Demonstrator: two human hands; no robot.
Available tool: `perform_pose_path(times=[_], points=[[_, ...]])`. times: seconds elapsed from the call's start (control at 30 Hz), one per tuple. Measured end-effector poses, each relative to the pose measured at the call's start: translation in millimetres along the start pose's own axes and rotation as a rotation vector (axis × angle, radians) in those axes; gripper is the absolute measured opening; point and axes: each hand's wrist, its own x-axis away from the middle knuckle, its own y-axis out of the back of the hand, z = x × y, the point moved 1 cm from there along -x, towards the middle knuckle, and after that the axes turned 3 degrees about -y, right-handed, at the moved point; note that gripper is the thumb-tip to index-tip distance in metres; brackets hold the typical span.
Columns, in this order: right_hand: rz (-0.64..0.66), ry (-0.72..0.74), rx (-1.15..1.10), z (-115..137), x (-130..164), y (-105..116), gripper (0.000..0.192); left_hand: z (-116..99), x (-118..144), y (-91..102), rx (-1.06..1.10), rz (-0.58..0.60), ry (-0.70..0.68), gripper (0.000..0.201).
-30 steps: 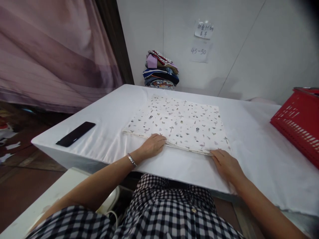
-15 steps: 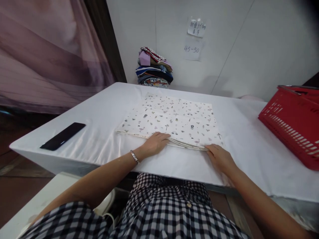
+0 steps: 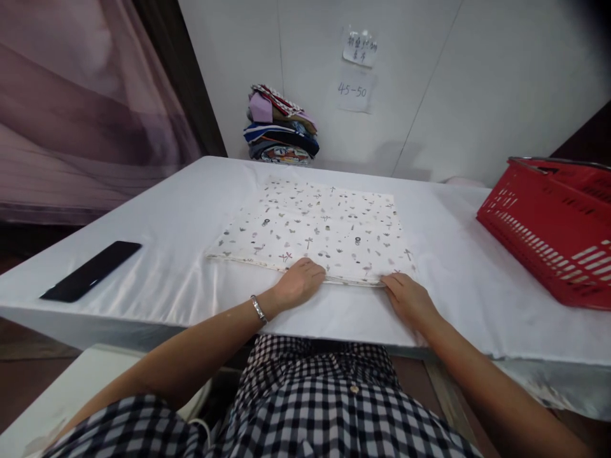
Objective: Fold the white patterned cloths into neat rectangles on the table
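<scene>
A folded white cloth [image 3: 315, 229] printed with small palm trees, flamingos and leaves lies flat on the table, its layered edge toward me. My left hand [image 3: 301, 283], with a silver bracelet on the wrist, is closed on the middle of that near edge, the thumb hidden beneath. At the near right corner my right hand [image 3: 407, 296] pinches the same edge between thumb and fingers. Between the two hands the stacked layers show as a thin, nearly straight line.
The table [image 3: 458, 254] has a white covering. A black phone [image 3: 90, 271] lies at its left. On the right stands a red plastic basket [image 3: 548, 235] with a metal handle. Folded fabrics [image 3: 281, 127] are piled at the back wall, near two paper notes [image 3: 356, 89].
My left hand has moved slightly right along the cloth's edge. The layers between my hands, loosely parted before, now lie closer together. The whole view has shifted a little.
</scene>
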Motion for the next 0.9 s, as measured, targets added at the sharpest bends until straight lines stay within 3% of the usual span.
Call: perform_pose_path(times=[0.27,0.63,0.9], points=[[-0.077,0.093,0.032,18,-4,1,0.031,0,-4,-2.4,0.053,0.027,0.105,0.016],[-0.107,0.264,0.056,104,-66,-21,0.025,-7,-4,-3.8,0.084,0.088,0.237,0.029],[-0.175,0.316,-0.046,99,-69,-43,0.026,13,24,2.4,-0.107,0.107,0.334,0.022]])
